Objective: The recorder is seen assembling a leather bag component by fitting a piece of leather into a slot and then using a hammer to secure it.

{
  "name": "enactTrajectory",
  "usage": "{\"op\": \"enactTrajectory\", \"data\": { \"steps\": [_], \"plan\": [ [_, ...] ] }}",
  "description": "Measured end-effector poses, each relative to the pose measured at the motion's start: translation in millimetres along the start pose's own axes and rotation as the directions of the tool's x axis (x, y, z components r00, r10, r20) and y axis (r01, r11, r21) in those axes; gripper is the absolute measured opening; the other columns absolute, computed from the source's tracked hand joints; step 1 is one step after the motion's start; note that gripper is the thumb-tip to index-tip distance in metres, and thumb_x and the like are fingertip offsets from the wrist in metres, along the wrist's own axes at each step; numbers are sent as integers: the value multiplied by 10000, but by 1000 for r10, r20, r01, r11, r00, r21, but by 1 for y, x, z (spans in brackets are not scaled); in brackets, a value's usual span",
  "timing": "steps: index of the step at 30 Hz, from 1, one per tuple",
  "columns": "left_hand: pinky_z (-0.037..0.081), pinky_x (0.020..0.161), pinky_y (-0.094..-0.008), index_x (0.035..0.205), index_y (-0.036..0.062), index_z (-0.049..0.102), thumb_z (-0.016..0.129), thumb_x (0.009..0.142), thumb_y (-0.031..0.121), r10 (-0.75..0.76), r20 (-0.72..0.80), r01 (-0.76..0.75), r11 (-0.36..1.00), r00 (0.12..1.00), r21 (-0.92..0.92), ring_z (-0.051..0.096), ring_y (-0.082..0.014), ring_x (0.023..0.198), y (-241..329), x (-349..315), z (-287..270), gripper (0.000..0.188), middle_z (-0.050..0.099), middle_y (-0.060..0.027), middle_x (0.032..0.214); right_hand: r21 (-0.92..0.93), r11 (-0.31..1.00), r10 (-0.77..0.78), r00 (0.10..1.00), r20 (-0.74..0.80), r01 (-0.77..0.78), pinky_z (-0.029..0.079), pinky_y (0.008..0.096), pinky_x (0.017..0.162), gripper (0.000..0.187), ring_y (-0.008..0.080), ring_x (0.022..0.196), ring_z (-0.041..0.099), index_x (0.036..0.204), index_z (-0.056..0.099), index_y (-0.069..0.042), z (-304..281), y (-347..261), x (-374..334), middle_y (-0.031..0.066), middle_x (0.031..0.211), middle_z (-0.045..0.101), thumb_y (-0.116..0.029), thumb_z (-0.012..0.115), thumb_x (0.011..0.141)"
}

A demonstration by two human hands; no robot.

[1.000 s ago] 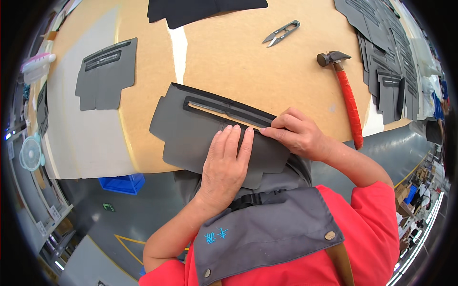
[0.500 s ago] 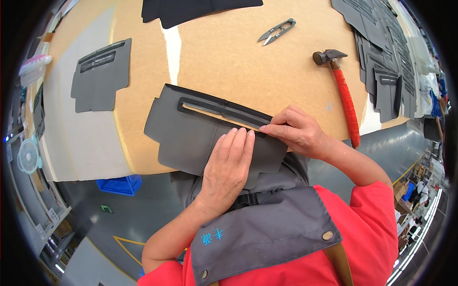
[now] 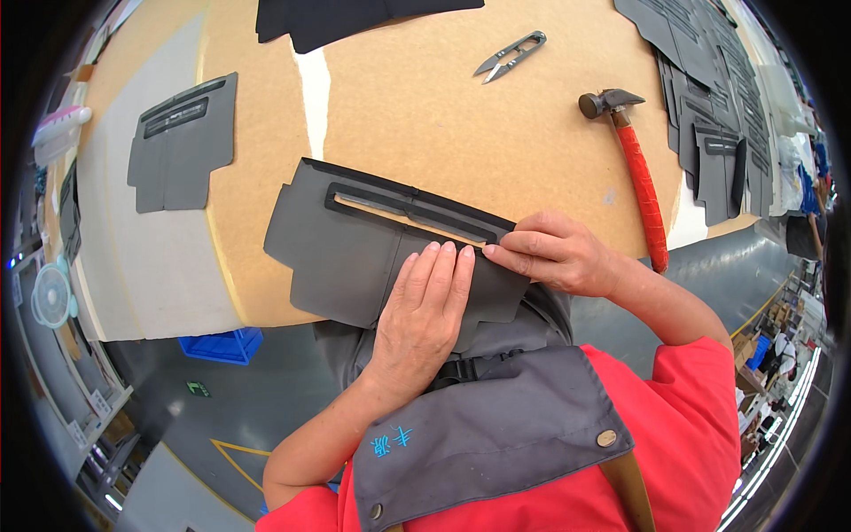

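Grey panel (image 3: 346,257), approx. flat & wide, matt surface, stepped cut-out outline at L end and near side. Lies on table (image 3: 425,115) at near edge, its lower part jutting past that edge. Set at a slant: long far side runs down L to R. Narrow black strip along far side. Just below, approx. parallel, a long thin slot w/ black border; tan shows thru the opening. Thin crease or seam crosses the panel nr mid-length. Lower mid partly covered, so outline there can't be told.
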State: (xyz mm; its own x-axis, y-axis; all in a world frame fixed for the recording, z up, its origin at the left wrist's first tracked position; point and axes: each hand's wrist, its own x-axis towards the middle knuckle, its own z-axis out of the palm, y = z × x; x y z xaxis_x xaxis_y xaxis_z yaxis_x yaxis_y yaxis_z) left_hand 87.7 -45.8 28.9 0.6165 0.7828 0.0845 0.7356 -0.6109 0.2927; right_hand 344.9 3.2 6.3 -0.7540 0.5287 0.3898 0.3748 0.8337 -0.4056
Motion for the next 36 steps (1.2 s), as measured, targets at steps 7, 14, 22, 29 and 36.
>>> {"op": "enactTrajectory", "data": {
  "steps": [7,14,22,29,36],
  "plan": [
    [485,1107,-404,1424,-7,558,595,884,2,-25,7,25,999,1000,-34,549,-304,1296,2,2,-3,542,542,-142,1365,-17,1000,11,1000,19,-11,561,343,772,433,227,884,637,1187,714,-9,-3,-2,1,72,1044,612,-73,689,760],
    [495,1099,-414,1413,-21,557,572,881,-34,-6,-29,4,999,1000,-44,551,-304,1301,-4,-2,1,533,539,-134,1370,-49,999,-2,1000,13,3,553,346,783,386,227,875,634,1165,697,-7,2,-6,4,82,1052,612,-86,694,787],
    [461,1094,-469,1152,30,685,584,835,-95,-142,-18,128,935,990,-331,602,-338,1228,-59,-3,-40,355,654,-134,1232,89,994,79,986,-150,-66,548,377,770,265,259,867,637,1121,733,-65,3,-14,27,80,1052,636,-94,767,860],
    [457,1017,-434,1209,35,646,546,950,-33,-324,-256,317,946,911,-71,566,-359,1199,-95,-4,-23,285,617,-174,1231,-27,997,66,978,-196,-73,502,382,917,139,240,1048,639,1049,706,-103,51,38,109,47,1094,672,-183,690,937],
    [488,1027,-391,1187,42,671,592,960,22,-59,-197,-16,933,979,-359,632,-328,1192,-170,64,-30,241,678,-139,1252,-207,967,149,989,-23,-151,483,394,846,268,257,971,617,1128,665,-69,49,-24,99,62,1054,630,-239,702,924]
  ]
}}
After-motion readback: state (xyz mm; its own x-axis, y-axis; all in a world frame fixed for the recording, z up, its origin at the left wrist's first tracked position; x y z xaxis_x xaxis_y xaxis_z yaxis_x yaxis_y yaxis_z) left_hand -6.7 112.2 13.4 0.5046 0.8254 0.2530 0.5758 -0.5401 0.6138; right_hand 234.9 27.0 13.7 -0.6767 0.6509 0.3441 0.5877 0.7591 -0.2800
